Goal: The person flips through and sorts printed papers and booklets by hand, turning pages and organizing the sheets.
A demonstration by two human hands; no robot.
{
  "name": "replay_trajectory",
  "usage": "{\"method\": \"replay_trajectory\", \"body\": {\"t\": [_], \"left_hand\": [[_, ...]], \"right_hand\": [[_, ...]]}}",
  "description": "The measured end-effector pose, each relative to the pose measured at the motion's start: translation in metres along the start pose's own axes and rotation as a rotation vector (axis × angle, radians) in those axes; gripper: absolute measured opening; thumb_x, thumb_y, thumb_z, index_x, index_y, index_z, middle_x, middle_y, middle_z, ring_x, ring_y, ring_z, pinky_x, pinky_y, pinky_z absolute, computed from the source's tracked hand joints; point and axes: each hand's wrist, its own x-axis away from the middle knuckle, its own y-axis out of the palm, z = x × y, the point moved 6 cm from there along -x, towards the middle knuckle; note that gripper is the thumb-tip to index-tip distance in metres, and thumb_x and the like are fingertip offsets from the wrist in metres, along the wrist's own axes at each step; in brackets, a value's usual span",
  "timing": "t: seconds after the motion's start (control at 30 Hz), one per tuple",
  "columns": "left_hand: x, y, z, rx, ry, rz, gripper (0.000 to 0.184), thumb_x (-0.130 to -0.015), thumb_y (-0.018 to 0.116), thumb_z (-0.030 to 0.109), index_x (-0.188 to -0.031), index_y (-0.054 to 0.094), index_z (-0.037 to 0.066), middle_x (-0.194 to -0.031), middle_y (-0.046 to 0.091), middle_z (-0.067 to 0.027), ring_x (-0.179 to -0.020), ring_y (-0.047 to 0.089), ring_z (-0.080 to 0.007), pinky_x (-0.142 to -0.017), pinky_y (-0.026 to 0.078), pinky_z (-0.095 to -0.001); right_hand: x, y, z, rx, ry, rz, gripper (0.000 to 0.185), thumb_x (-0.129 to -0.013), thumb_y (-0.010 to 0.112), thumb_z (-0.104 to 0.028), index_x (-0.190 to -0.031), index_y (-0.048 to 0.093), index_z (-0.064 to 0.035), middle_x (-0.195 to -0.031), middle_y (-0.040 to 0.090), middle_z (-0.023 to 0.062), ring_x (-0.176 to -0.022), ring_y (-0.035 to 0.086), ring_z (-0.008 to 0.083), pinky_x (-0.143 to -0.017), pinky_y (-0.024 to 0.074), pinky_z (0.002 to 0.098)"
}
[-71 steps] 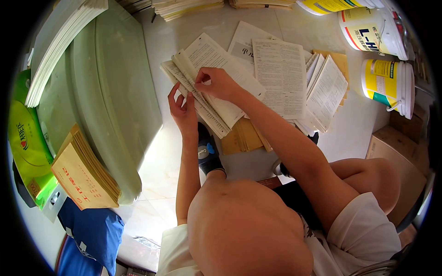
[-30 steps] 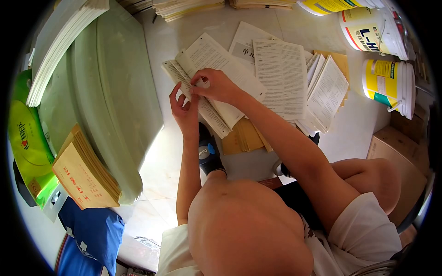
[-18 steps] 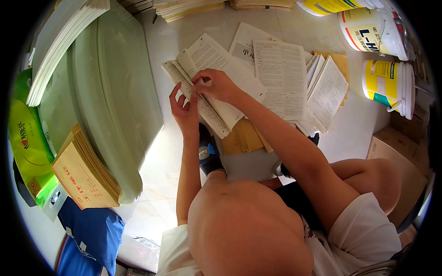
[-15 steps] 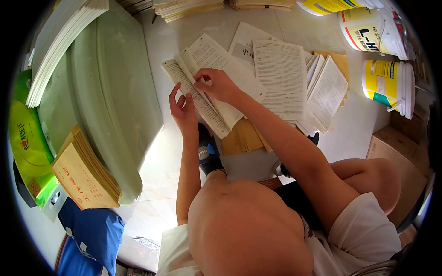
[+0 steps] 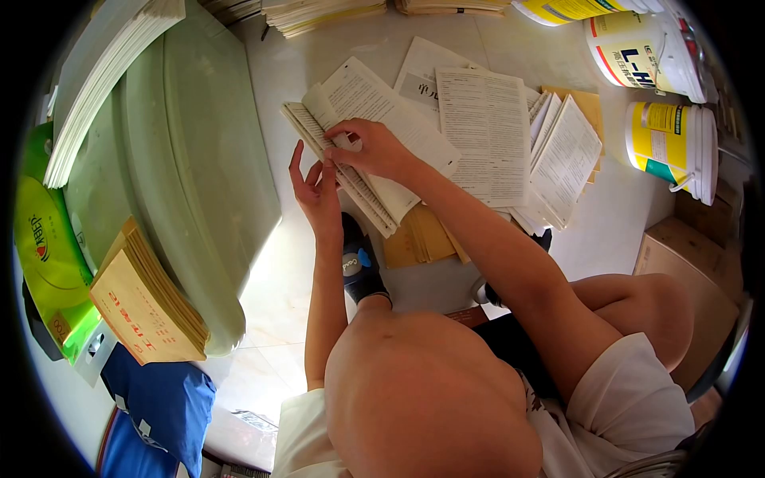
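A thick printed booklet (image 5: 390, 119) lies open on the floor, its left-hand pages raised into a narrow, steep strip. From above, my right hand (image 5: 373, 149) reaches over these pages, index finger and thumb curled at them. My left hand (image 5: 317, 195) is at the booklet's outer left edge, thumb and bent fingers closed on the page edges, index finger sticking up. The two thumbs nearly meet. Beside the booklet lie a loose printed sheet (image 5: 484, 135) and a stack of printed papers (image 5: 567, 163). Brown envelopes (image 5: 418, 239) stick out beneath it.
White and yellow buckets (image 5: 669, 143) stand at the right, above a cardboard box (image 5: 689, 267). A pale green bin-like container (image 5: 191, 159) fills the left side, with brown envelopes (image 5: 147, 311) against it. Paper stacks (image 5: 323, 16) line the far edge. My foot (image 5: 360, 259) is just below the booklet.
The booklet's left pages have tilted up into a narrower strip. My right hand has shifted slightly left, and my left thumb has closed in toward the page edges.
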Motion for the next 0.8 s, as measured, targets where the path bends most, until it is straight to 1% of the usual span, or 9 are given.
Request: {"method": "replay_trajectory", "body": {"t": [0.03, 0.07, 0.13, 0.37, 0.43, 0.47, 0.53, 0.73, 0.8], "left_hand": [[-0.0001, -0.0001, -0.0002, 0.0, 0.0, 0.0, 0.058, -0.108, 0.064, 0.012, -0.161, 0.041, 0.015, -0.11, 0.077, -0.0107, -0.096, 0.069, -0.0115, -0.084, 0.058, -0.0298], [-0.0002, -0.0001, -0.0004, 0.0, -0.003, 0.0, 0.059, -0.107, 0.065, 0.013, -0.161, 0.042, 0.015, -0.112, 0.078, -0.0115, -0.097, 0.07, -0.0121, -0.083, 0.058, -0.0295], [-0.0007, 0.0005, 0.0003, 0.0, -0.007, 0.001, 0.06, -0.107, 0.067, 0.013, -0.161, 0.042, 0.015, -0.113, 0.078, -0.0123, -0.097, 0.07, -0.0127, -0.081, 0.059, -0.0292], [-0.0017, 0.0006, -0.001, -0.042, -0.045, 0.02, 0.061, -0.104, 0.071, 0.014, -0.159, 0.045, 0.012, -0.118, 0.077, -0.0143, -0.097, 0.072, -0.015, -0.08, 0.059, -0.0299], [-0.0019, 0.0003, -0.0024, -0.039, -0.056, 0.022, 0.061, -0.104, 0.071, 0.014, -0.159, 0.045, 0.011, -0.119, 0.077, -0.0144, -0.097, 0.072, -0.0151, -0.08, 0.059, -0.03], [-0.0022, 0.0003, -0.003, -0.033, -0.051, 0.02, 0.06, -0.104, 0.071, 0.014, -0.158, 0.046, 0.01, -0.119, 0.077, -0.0143, -0.098, 0.072, -0.0151, -0.081, 0.06, -0.03], [-0.0028, -0.0002, -0.0044, -0.028, -0.044, 0.019, 0.059, -0.104, 0.071, 0.014, -0.158, 0.047, 0.009, -0.119, 0.076, -0.0142, -0.098, 0.072, -0.015, -0.081, 0.06, -0.03], [-0.0036, 0.0, -0.0072, -0.004, -0.044, 0.001, 0.06, -0.104, 0.07, 0.013, -0.158, 0.045, 0.009, -0.116, 0.076, -0.0136, -0.098, 0.071, -0.0144, -0.081, 0.058, -0.0296], [-0.0003, 0.001, -0.0015, 0.044, -0.002, 0.028, 0.057, -0.106, 0.068, 0.01, -0.157, 0.044, 0.007, -0.115, 0.077, -0.0139, -0.089, 0.07, -0.0121, -0.072, 0.055, -0.0251]], "right_hand": [[-0.0004, 0.0002, 0.0009, -0.019, 0.013, -0.006, 0.045, -0.087, 0.082, -0.038, -0.122, 0.078, -0.0103, -0.116, 0.076, 0.0167, -0.106, 0.072, 0.0313, -0.094, 0.0576, 0.04], [-0.0007, -0.0001, 0.001, -0.019, 0.013, -0.007, 0.045, -0.087, 0.082, -0.038, -0.122, 0.078, -0.0103, -0.116, 0.076, 0.0167, -0.106, 0.072, 0.0313, -0.094, 0.0576, 0.04], [-0.0013, 0.0006, 0.0022, -0.046, 0.029, -0.03, 0.045, -0.09, 0.083, -0.032, -0.126, 0.076, -0.0064, -0.117, 0.076, 0.0137, -0.103, 0.071, 0.025, -0.096, 0.0563, 0.0369], [-0.0025, 0.0013, 0.0044, -0.056, 0.056, -0.053, 0.042, -0.09, 0.082, -0.03, -0.124, 0.077, -0.0057, -0.114, 0.076, 0.0137, -0.102, 0.071, 0.024, -0.095, 0.0566, 0.036], [-0.0029, 0.0033, 0.0088, -0.141, 0.064, -0.043, 0.041, -0.088, 0.084, -0.035, -0.12, 0.079, -0.0099, -0.114, 0.076, 0.0148, -0.102, 0.073, 0.0285, -0.093, 0.0577, 0.0374], [-0.0029, 0.0037, 0.0108, -0.141, 0.064, -0.043, 0.041, -0.088, 0.084, -0.035, -0.12, 0.079, -0.0099, -0.114, 0.076, 0.0148, -0.102, 0.073, 0.0285, -0.093, 0.0577, 0.0374], [-0.0019, 0.0032, 0.0105, -0.17, 0.077, -0.046, 0.036, -0.09, 0.082, -0.031, -0.119, 0.079, -0.0091, -0.113, 0.076, 0.0147, -0.102, 0.073, 0.0274, -0.093, 0.058, 0.0371], [0.0005, 0.0008, 0.0063, -0.215, 0.086, -0.055, 0.033, -0.092, 0.081, -0.026, -0.119, 0.079, -0.006, -0.11, 0.077, 0.0147, -0.102, 0.074, 0.0258, -0.091, 0.0588, 0.0371], [0.0008, 0.0008, 0.007, -0.238, 0.105, -0.052, 0.033, -0.092, 0.081, -0.026, -0.118, 0.079, -0.0047, -0.109, 0.077, 0.0145, -0.101, 0.074, 0.0256, -0.09, 0.0589, 0.0369]]}}
